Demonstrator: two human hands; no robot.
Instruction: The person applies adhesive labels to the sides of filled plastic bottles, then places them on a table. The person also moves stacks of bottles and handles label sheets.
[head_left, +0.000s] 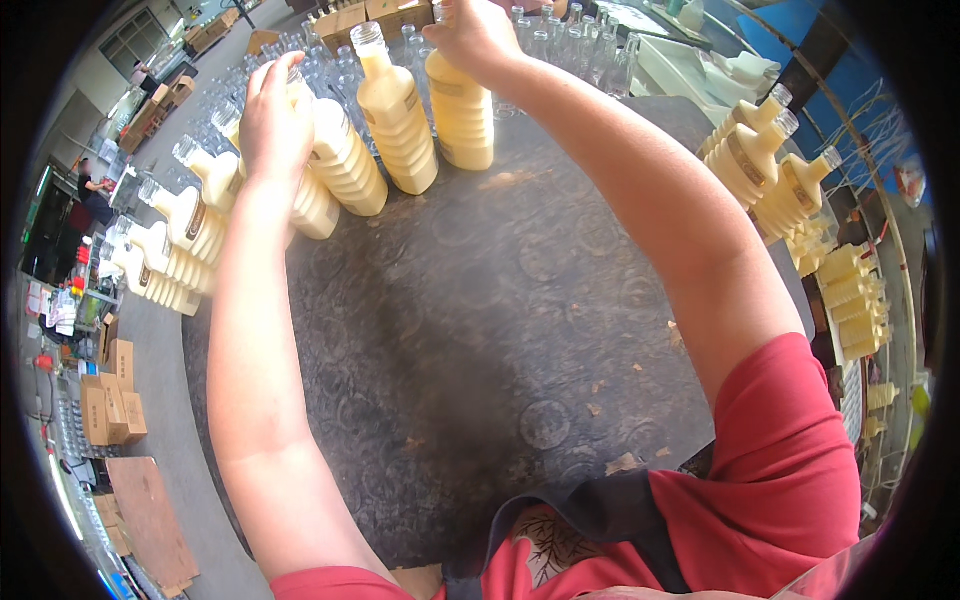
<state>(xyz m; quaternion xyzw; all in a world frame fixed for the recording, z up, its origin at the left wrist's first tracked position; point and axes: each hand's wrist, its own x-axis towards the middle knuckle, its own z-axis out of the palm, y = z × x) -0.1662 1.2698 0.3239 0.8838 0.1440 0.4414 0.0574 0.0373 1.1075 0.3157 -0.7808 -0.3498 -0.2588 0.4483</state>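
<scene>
My left hand (276, 124) is curled at the neck of a pale-yellow ribbed bottle (349, 165); its palm and fingers hide part of the neck. At the far side of the dark table (465, 322), my right hand (476, 37) grips the neck of another yellow bottle (461, 120), which stands upright. Between the two hands stands an open-mouthed yellow bottle (397, 112), touched by neither. Further yellow bottles, several with a dark label (193, 217), form a curved row along the left edge. My left forearm partly covers this row.
Many clear glass bottles (577, 49) crowd beyond the row. More yellow bottles (750, 161) stand at the right edge, with others (851, 300) lower down. Cardboard boxes (112, 405) and a brown board (150, 517) lie left. A person (91, 191) stands far left.
</scene>
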